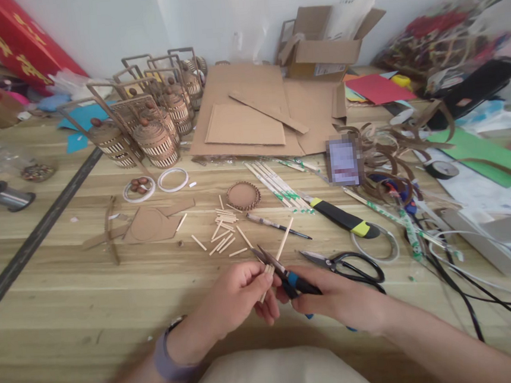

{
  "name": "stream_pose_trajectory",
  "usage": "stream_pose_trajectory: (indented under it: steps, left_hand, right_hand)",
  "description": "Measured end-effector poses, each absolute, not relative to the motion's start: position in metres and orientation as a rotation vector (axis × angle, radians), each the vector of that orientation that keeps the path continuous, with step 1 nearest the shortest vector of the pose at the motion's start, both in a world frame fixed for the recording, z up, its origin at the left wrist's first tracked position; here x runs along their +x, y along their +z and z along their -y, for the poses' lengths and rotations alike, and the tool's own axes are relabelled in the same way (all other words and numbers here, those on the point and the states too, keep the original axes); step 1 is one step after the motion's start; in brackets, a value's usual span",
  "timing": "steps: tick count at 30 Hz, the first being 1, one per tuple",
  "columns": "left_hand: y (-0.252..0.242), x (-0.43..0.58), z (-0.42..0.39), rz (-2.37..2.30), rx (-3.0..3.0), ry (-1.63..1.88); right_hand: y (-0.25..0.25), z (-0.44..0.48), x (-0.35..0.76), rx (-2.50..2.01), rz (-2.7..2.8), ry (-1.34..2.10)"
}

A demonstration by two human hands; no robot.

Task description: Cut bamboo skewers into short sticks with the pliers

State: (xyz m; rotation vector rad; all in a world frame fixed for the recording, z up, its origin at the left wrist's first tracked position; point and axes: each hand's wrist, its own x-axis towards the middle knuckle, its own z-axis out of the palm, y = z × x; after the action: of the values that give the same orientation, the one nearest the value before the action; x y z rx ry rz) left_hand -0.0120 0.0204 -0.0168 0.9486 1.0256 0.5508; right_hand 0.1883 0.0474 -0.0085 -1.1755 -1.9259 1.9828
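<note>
Right in front of me, the person's left hand (240, 291) pinches a little bunch of pale sticks (269, 269) between thumb and fingers, just over the near part of the table (115, 323). The right hand (338, 294) is wrapped around the handles of some blue-and-black shears (293, 280), their pointed blades right beside that bunch; from here I can't quite tell whether the blades touch the wood. A longer stick (285, 239) slants up past them.

Just beyond, short cut sticks (226, 212) lie scattered near a shallow round tray (243, 194) with a braided rim and a plain brown floor. Further left, a white ring (154, 189) encircles a cluster of brown beads (139, 185). Behind it stand several lidded, slatted baskets (156, 143) with tall square handles and bead knobs on their lids. Off at the left, a clear tub (53, 171) holds mixed small bits. At the back, an open cardboard box (326, 53) has clear plastic (352, 16) poking out of its top.
</note>
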Motion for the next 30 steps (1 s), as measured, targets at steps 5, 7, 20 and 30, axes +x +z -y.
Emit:
stream_pose_trajectory:
  steps: [5,7,20,30]
  left_hand:
    - [-0.017,-0.01,-0.02,-1.038,0.91,0.55]
    - [-0.017,-0.009,-0.019,-1.047,0.91,0.545]
    - [-0.017,-0.01,-0.021,-1.041,0.989,0.543]
    - [-0.009,-0.024,-0.026,-1.131,1.147,0.631]
  right_hand:
    - [-0.007,-0.047,0.188,-1.239,1.971,1.944]
    - [-0.006,-0.047,0.187,-1.266,2.011,1.9]
    - [-0.014,-0.045,0.184,-1.276,2.194,1.656]
    - [-0.013,-0.047,0.192,-1.231,2.2,1.639]
